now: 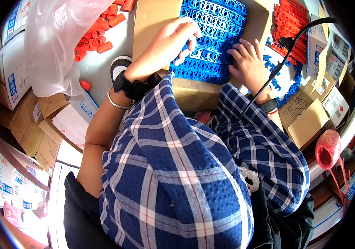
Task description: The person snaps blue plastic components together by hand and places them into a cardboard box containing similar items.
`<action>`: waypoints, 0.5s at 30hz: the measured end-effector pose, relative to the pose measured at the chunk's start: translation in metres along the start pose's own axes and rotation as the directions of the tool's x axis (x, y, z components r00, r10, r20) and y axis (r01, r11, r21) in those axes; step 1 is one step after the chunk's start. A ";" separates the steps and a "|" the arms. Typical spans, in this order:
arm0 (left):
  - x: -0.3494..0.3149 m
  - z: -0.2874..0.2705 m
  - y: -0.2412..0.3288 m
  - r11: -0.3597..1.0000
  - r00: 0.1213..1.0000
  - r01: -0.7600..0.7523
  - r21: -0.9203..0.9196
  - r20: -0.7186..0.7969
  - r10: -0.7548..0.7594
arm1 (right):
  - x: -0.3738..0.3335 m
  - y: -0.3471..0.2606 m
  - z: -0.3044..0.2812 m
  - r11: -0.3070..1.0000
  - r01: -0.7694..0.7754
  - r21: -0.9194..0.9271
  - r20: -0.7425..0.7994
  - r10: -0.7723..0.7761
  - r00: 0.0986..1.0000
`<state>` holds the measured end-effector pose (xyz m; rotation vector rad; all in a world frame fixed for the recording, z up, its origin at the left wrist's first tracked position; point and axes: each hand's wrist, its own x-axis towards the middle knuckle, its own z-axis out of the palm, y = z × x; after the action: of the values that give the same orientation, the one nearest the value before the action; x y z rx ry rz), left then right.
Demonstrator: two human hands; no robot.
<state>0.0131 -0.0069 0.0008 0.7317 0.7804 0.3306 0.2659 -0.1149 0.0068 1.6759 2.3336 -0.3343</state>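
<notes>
An open cardboard box (192, 93) stands before me, packed with rows of blue plastic clips (210, 54) that have oval openings. Over the box's left part is my left hand (171, 39), its fingers curled round a small blue plastic clip (185, 47), mostly hidden by the fingers. At the right side of the rows lies my right hand (249, 62), fingers spread and nothing in them. Its fingertips are by the ends of the blue rows and the box's inner right wall; whether they touch is hard to tell.
Red tube pieces (98, 35) lie at the far left beside a translucent plastic bag (51, 50). Red clips (289, 25) and loose blue clips (273, 66) are at the right. A black cable (275, 70) crosses near my right wrist. Cartons (13, 74) and pink twine (327, 148) flank me.
</notes>
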 end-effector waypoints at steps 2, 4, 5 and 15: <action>0.000 0.001 0.000 1.000 1.000 -0.001 -0.001 0.004 0.001 | 0.000 0.000 -0.002 1.000 -0.003 -0.003 0.023 0.003 1.000; 0.000 0.001 0.000 0.998 1.000 -0.012 0.057 -0.003 0.012 | 0.001 -0.001 -0.003 1.000 0.002 0.000 0.043 -0.002 0.999; -0.001 0.001 0.000 0.998 1.000 -0.011 0.057 -0.005 0.012 | 0.002 -0.001 -0.003 1.000 -0.013 0.017 0.093 0.012 0.996; 0.000 0.000 0.001 0.999 1.000 -0.010 0.043 0.004 0.010 | 0.000 0.000 0.003 0.999 0.019 0.046 0.033 -0.020 0.999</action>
<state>0.0135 -0.0064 0.0013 0.7765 0.7830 0.3220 0.2662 -0.1159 0.0040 1.6561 2.3367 -0.4187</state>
